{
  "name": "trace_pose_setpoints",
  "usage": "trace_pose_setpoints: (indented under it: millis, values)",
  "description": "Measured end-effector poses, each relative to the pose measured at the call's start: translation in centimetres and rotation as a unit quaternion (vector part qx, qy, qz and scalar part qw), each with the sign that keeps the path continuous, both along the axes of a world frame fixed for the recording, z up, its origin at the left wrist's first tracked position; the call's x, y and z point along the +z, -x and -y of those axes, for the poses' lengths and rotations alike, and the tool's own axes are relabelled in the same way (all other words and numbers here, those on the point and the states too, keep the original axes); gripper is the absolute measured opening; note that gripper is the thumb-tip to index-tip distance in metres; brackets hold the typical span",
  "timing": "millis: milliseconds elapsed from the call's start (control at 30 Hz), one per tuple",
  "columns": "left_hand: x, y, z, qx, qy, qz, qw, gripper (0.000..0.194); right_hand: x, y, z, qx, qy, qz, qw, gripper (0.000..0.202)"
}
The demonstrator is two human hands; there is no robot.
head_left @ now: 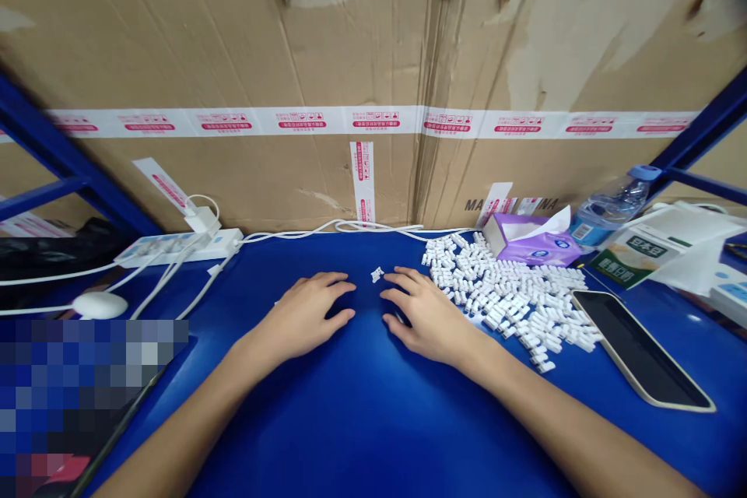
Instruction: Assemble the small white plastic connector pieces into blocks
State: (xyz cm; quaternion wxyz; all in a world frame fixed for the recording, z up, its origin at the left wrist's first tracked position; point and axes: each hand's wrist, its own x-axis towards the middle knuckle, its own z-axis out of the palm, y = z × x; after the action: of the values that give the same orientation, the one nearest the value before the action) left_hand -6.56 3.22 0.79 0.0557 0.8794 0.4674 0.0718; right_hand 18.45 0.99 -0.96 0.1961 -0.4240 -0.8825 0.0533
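Observation:
My left hand [311,313] rests on the blue tabletop [350,420], its thumb and fingers apart and nothing between them. Facing it, my right hand [421,313] also has its fingers spread, with no object visible in its grasp. A small white plastic piece [377,275] lies on the table between the two hands, close to the right fingertips and apart from them. To the right of my right hand spreads a large pile of similar white plastic pieces [507,292]; what each piece is, I cannot make out.
Behind the pile stands a purple tissue pack [534,240], beside a plastic bottle [615,206] and a green-and-white carton [636,253]. A phone [645,354] lies at the right. White cables run from a power strip [175,245] at the left. Cardboard [262,54] walls the back.

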Motion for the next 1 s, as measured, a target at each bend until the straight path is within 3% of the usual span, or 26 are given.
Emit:
trace_pose_setpoints:
  millis: [200,333,467,700,900,1000]
  values:
    - [2.8,4.8,-1.3,0.071,0.004,-0.031,0.997,0.028,-0.2,-0.4,-0.4,-0.001,0.000,-0.014,1.000,0.032]
    - [3.2,6.7,-1.8,0.106,0.050,-0.073,0.990,0.027,-0.4,-0.4,-0.4,-0.003,0.003,-0.015,1.000,0.032]
    - [3.2,6.7,-1.9,0.094,0.083,-0.068,0.990,0.019,-0.4,-0.4,-0.4,-0.011,0.009,-0.009,1.000,0.034]
    - [2.5,5.0,-1.7,0.042,0.064,-0.030,0.997,0.019,-0.4,-0.5,-0.4,-0.011,0.003,-0.009,1.000,0.033]
    - [0.3,-0.7,0.6,-0.054,0.033,0.080,0.995,0.020,-0.5,-0.4,-0.4,-0.010,0.003,-0.010,1.000,0.032]
    - [-1.1,-3.3,1.6,-0.070,0.008,0.118,0.991,0.018,-0.6,-0.5,-0.5,-0.011,0.008,-0.017,1.000,0.030]
